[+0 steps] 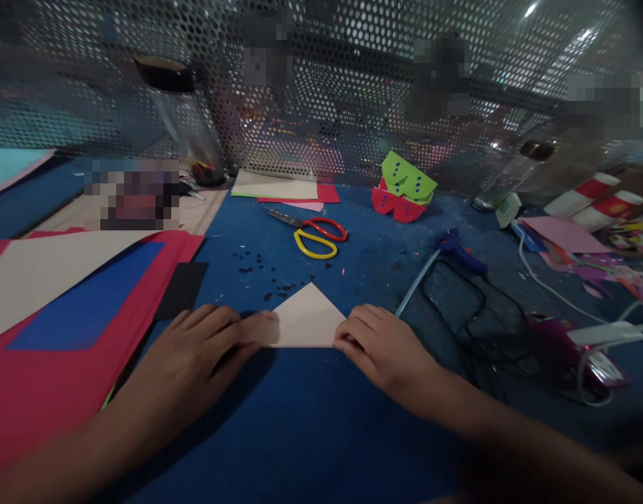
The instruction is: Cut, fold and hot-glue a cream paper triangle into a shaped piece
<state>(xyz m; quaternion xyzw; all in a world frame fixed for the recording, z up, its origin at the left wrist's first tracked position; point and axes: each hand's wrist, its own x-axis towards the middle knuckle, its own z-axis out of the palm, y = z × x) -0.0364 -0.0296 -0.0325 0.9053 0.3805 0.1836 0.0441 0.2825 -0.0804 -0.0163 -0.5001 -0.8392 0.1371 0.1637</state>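
Observation:
A pale paper folded into a triangle lies flat on the blue table, its point facing away from me. My left hand lies flat with its fingers stretched out, the fingertips pressing on the triangle's left corner. My right hand has its fingers curled and presses down on the right corner of the paper.
Red-and-yellow scissors lie beyond the paper. A stack of red, blue and pale sheets is at the left. A green-and-red paper craft stands at the back. A blue glue gun with black cables lies to the right, and a perforated metal wall is behind.

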